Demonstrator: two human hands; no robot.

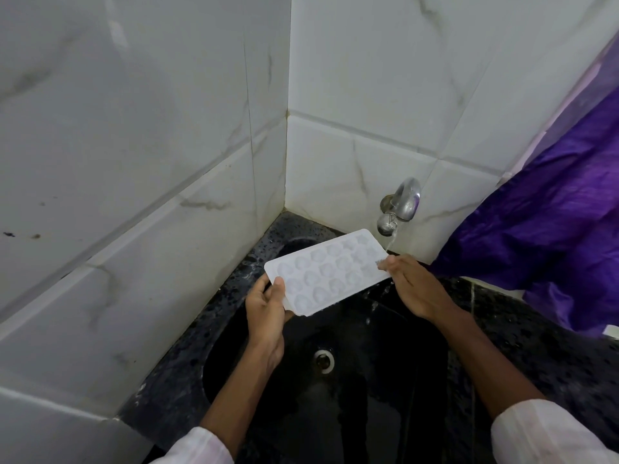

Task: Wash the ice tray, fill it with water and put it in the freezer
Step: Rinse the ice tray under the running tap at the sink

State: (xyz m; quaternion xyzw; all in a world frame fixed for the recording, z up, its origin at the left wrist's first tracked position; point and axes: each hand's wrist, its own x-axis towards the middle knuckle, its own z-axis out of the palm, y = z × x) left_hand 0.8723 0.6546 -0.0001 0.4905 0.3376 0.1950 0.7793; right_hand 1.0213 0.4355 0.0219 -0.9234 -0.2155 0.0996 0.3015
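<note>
Left hand [268,309] comes up from the lower left and grips the near left corner of the ice tray [330,271], thumb on top and fingers curled underneath. Right hand [413,289] reaches in from the lower right, back of the hand up, fingers fairly straight over the tray's far right end. Honestly can't tell if it's actually gripping or just resting there. Both forearms are bare, with white sleeves [542,437] pushed back near the elbows.

So the tray hangs between the two hands, held roughly flat with the cups facing up, right over the black sink [368,413]. The sink bowl is below and between the wrists and looks wet, with a metal drain [323,361] in the middle.

The tray is white plastic, rectangular with rounded corners, three rows of small rounded cups. Can't make out whether any water is sitting in them.

Just above the right hand's fingertips there's a chrome tap [400,205] on the tiled wall [134,162], with a thin stream of water [391,241] landing right by those fingers at the tray's end. A purple cloth [552,229] hangs off to the right of the right hand.
</note>
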